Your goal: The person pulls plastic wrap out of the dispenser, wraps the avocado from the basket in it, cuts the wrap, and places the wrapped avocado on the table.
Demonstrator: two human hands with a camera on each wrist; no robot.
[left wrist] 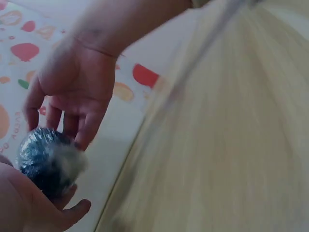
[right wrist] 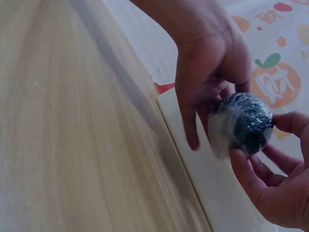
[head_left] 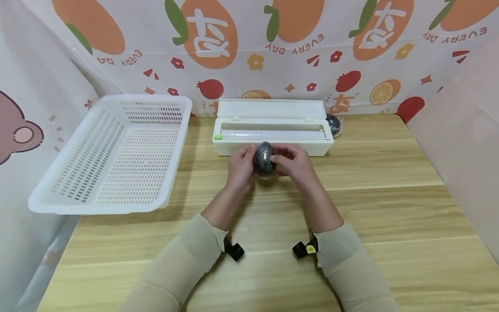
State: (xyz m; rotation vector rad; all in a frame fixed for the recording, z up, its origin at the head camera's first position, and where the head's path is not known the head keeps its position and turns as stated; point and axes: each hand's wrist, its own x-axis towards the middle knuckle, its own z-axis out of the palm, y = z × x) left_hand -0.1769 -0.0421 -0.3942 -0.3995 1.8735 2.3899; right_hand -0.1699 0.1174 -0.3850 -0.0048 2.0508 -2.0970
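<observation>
A dark, glossy, rounded thing wrapped in clear cling film (head_left: 264,159) is held up between both hands, in front of a white cling film dispenser (head_left: 273,149). From one side my left hand (head_left: 241,168) grips it; from the other my right hand (head_left: 295,164) pinches it with thumb and fingers. In the right wrist view the wrapped dark thing (right wrist: 248,123) shows bunched, whitish film on the side toward the left hand (right wrist: 210,72). The left wrist view has the right hand (left wrist: 79,79) above it, fingertips at its surface.
The dispenser's lid (head_left: 270,108) stands open, with a roll of film (head_left: 273,133) inside and a green slider (head_left: 218,137) at its left end. Another film-wrapped dark thing (head_left: 334,124) lies beside its right end. At left stands a white perforated basket (head_left: 177,151). A printed curtain (head_left: 249,43) hangs behind.
</observation>
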